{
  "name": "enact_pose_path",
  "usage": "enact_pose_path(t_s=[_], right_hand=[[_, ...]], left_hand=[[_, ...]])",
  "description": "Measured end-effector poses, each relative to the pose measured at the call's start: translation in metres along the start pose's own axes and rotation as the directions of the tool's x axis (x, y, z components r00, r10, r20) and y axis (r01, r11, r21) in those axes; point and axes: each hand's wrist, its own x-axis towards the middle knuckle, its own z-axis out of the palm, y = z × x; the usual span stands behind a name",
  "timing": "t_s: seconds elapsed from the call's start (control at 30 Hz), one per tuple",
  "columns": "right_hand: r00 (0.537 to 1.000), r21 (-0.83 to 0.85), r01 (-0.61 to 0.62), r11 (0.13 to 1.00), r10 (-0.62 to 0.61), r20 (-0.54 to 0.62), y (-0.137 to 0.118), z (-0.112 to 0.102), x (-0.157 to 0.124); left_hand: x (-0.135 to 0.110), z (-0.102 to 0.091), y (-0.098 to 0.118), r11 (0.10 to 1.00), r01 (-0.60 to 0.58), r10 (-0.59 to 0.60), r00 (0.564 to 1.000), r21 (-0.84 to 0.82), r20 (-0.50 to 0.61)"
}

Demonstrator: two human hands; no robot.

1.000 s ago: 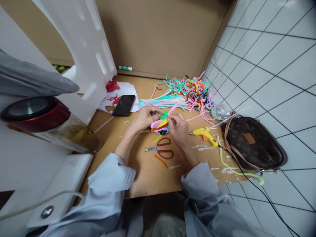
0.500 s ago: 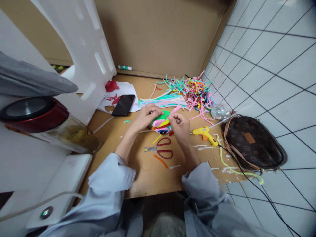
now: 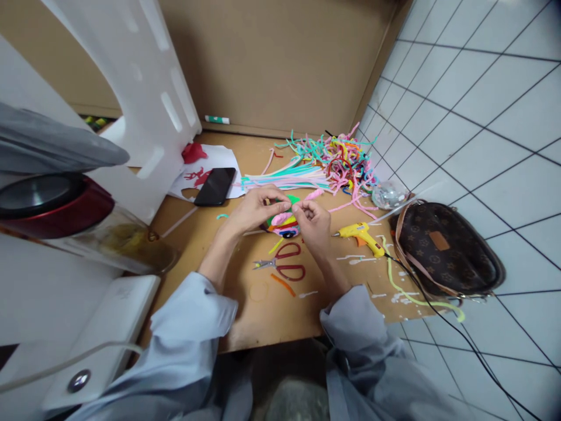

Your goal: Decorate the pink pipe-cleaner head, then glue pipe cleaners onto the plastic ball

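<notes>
My left hand [image 3: 256, 207] and my right hand [image 3: 314, 222] meet over a small colourful pipe-cleaner figure [image 3: 283, 223] on the brown board [image 3: 245, 310]. The left hand's fingers curl over the figure's green top. The right hand pinches a pink pipe cleaner [image 3: 312, 195] that sticks up from the figure. Red-handled scissors [image 3: 284, 266] lie just in front of the hands.
A heap of coloured pipe cleaners [image 3: 337, 158] lies at the back. A yellow glue gun [image 3: 359, 233] and a brown patterned bag [image 3: 442, 248] sit on the right. A black phone [image 3: 214, 186] rests on white paper at the left, near a white frame [image 3: 149, 88].
The right hand has shifted slightly left and closer to the left hand, still pinching the pink pipe cleaner. The view has tilted a little.
</notes>
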Motion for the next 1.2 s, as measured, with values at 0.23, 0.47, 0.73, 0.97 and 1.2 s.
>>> enact_pose_path(t_s=[0.23, 0.47, 0.73, 0.97, 1.2], right_hand=[[0.998, -0.013, 0.064, 0.998, -0.063, 0.031, 0.0028, 0.0021, -0.0003], [0.994, -0.090, 0.110, 0.990, -0.107, 0.038, 0.0047, 0.0027, -0.0004], [0.988, -0.131, 0.154, 0.979, -0.151, 0.030, -0.0011, 0.0017, -0.0018], [0.989, -0.184, 0.147, 0.972, -0.145, 0.024, -0.0021, 0.0022, -0.0013], [0.990, -0.196, 0.137, 0.971, -0.138, 0.008, 0.0022, 0.0017, -0.0001]], left_hand=[[0.0026, 0.0025, 0.0014, 0.998, 0.009, -0.009, 1.000, 0.062, -0.001], [0.0033, 0.0030, 0.0018, 0.995, 0.002, -0.004, 1.000, 0.100, 0.021], [0.0051, 0.0034, 0.0031, 0.994, 0.022, -0.025, 0.999, 0.108, 0.025], [0.0062, 0.0051, 0.0030, 0.996, 0.030, -0.031, 0.999, 0.090, 0.013], [0.0071, 0.0040, -0.0017, 0.995, 0.039, -0.038, 0.999, 0.095, -0.011]])
